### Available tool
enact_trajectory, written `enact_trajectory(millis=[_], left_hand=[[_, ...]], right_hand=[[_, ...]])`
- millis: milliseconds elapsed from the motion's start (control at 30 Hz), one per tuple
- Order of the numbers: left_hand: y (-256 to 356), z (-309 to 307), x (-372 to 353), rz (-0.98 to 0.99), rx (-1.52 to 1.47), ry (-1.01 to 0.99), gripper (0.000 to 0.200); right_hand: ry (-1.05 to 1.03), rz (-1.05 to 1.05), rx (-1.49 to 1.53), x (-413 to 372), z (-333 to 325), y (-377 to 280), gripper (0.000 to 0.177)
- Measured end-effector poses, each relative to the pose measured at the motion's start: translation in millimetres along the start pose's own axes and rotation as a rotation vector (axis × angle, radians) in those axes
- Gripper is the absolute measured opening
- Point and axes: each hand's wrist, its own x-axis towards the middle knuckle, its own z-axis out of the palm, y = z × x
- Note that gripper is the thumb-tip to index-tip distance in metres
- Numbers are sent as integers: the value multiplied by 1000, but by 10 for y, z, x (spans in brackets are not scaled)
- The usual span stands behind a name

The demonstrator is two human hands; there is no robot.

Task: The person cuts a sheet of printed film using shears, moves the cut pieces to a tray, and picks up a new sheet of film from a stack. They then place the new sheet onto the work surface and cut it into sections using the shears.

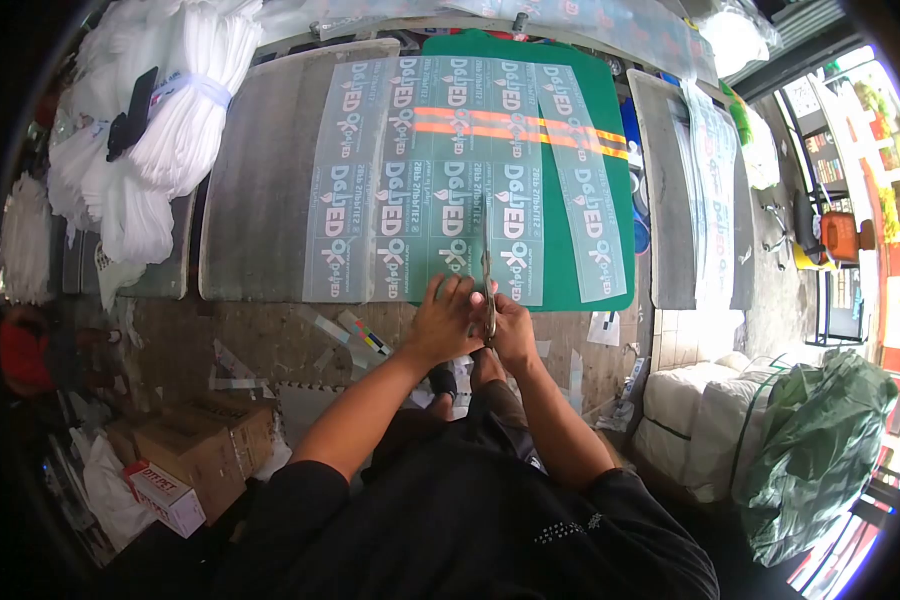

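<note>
— Well, left first: stacked brown cardboard boxes (205,450) by the knee, little elbow room. Left hand (438,322) bent, gripping the clear printed plastic film (450,170) at the near edge of the green cutting mat (618,200).

— Right hand (515,335) closed around dark metal scissors (488,298), blades into that edge. Risk of a crooked cut with any slip of film; left fingertips close to blades. White sacks (705,420) crowding right.

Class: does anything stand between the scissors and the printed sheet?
Nothing visible. The scissors in the right hand meet the sheet at its near edge. The left hand rests beside the blades, not ahead of them.
</note>
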Motion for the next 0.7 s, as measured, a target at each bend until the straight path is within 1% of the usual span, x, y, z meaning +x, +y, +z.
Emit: enact_trajectory(millis=[100,167,233,367,467,533,567,700], left_hand=[[5,-9,18,-9,-11,-7,71],[2,-19,11,-15,17,-66,69],[3,-2,3,-22,6,-71,68],[17,-50,17,-45,16,-99,65],[15,-42,18,-42,0,-55,65],[10,-38,22,-34,-3,-27,65],[9,-34,22,-25,-7,1,65],[-4,2,19,-41,-14,-16,65]], right_hand=[[-19,-27,-31,30,16,-114,36],[-24,-39,-35,28,51,-213,37],[21,-42,-63,34,87,-273,39],[27,-38,-21,119,116,-275,40],[29,-46,-4,189,105,-264,40],[21,-58,-81,265,62,-235,47],[20,-57,-81,274,66,-266,47],[33,-78,-117,365,70,-353,45]])
